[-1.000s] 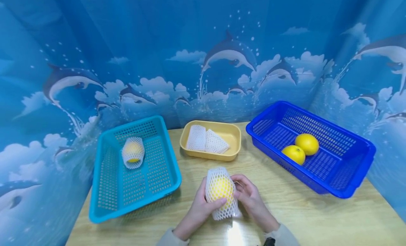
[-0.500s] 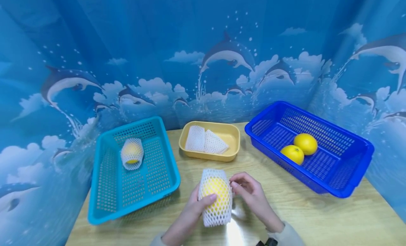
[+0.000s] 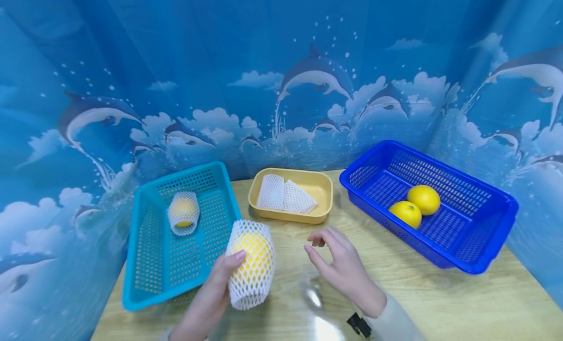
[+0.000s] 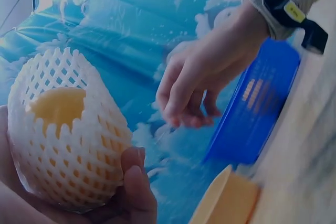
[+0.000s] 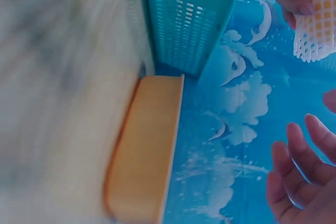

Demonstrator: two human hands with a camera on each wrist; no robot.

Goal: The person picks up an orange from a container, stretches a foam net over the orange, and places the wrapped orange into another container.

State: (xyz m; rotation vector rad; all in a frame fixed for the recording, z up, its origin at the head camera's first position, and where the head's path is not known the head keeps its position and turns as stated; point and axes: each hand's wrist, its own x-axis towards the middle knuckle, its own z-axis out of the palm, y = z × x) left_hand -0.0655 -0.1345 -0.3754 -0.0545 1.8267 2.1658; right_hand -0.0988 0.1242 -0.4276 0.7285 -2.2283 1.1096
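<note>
My left hand (image 3: 215, 287) grips a yellow round fruit (image 3: 252, 250) sleeved in a white foam net (image 3: 249, 287), thumb over its side, near the right edge of the teal basket (image 3: 186, 287). In the left wrist view the fruit's bare top (image 4: 60, 103) shows through the net's open end. Apart from it, above the table, my right hand (image 3: 343, 267) holds nothing, its fingers loosely bent. Another netted fruit (image 3: 184, 211) lies in the teal basket.
A yellow tray (image 3: 323, 192) with two flat foam nets (image 3: 271, 192) stands at the back middle. On the right, a blue basket (image 3: 475, 236) holds two bare yellow fruits (image 3: 424, 199). A patterned curtain (image 3: 264, 87) closes off the table's back and sides.
The left hand has carried the netted fruit leftward, toward the teal basket. My right hand has let go of the net and now stands apart from it.
</note>
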